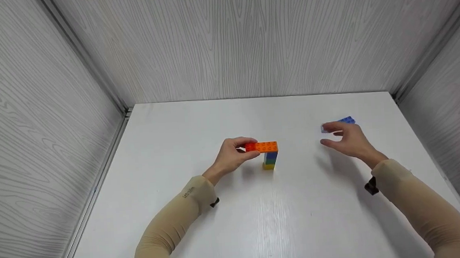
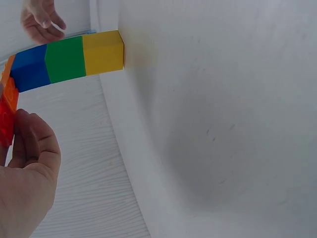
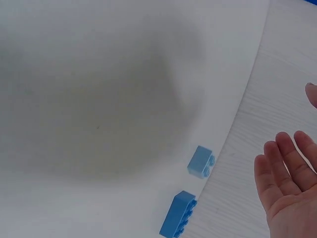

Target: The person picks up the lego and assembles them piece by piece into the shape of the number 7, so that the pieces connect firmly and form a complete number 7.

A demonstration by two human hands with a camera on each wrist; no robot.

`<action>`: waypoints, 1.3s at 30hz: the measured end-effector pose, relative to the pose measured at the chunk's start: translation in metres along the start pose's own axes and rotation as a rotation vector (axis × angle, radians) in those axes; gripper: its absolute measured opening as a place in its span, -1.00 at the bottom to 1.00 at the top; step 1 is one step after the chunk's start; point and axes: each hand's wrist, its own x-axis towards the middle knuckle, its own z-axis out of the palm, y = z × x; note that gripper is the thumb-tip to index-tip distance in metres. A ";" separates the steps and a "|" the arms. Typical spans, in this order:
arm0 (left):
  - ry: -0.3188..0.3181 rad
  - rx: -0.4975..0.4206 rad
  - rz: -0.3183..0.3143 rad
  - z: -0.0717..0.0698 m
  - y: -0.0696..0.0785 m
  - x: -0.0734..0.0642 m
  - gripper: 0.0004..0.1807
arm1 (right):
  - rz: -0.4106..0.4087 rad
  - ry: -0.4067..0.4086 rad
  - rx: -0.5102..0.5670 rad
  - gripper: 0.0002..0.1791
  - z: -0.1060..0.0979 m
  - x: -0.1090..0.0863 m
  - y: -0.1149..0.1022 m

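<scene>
An upright stack of toy building bricks stands on the table: a yellow brick point(image 2: 103, 51) at the bottom, a green brick point(image 2: 66, 59) above it, then a blue brick point(image 2: 29, 68). A long orange brick point(image 1: 267, 146) lies across the top, jutting out leftward. My left hand point(image 1: 234, 155) pinches a red brick point(image 1: 250, 147) at the orange brick's left end, thumb on the near side and fingers on the far side. To the right, my right hand point(image 1: 348, 139) hovers with parted, relaxed fingers, holding nothing. Beyond it lie a pale blue brick point(image 3: 200, 161) and a longer blue brick point(image 3: 177, 214).
The white tabletop point(image 1: 197, 127) is bounded by a grey wood-grain panel point(image 1: 248, 42) at the back. Similar panels rise at the left point(image 1: 31, 130) and right point(image 1: 447, 57).
</scene>
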 end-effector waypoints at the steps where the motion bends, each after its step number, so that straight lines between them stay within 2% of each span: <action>1: 0.000 -0.001 -0.002 0.000 0.000 0.000 -0.62 | 0.004 0.007 -0.007 -0.39 -0.003 0.000 0.003; 9: 0.001 -0.011 -0.032 -0.003 0.001 -0.003 -0.62 | 0.021 0.088 -0.078 -0.43 -0.017 0.000 0.025; 18: 0.013 0.004 -0.048 -0.006 0.000 -0.006 -0.62 | 0.142 0.055 -0.145 -0.32 -0.027 0.007 0.046; 25: 0.012 0.011 -0.035 -0.008 -0.001 -0.009 -0.62 | 0.152 0.093 -0.175 -0.29 -0.031 0.013 0.066; 31: 0.004 0.014 -0.059 -0.008 0.001 -0.012 -0.62 | 0.218 0.066 -0.236 -0.20 -0.036 0.024 0.078; 39: -0.012 0.017 -0.075 -0.003 0.006 -0.011 -0.62 | 0.287 -0.010 -0.240 -0.14 -0.040 0.033 0.087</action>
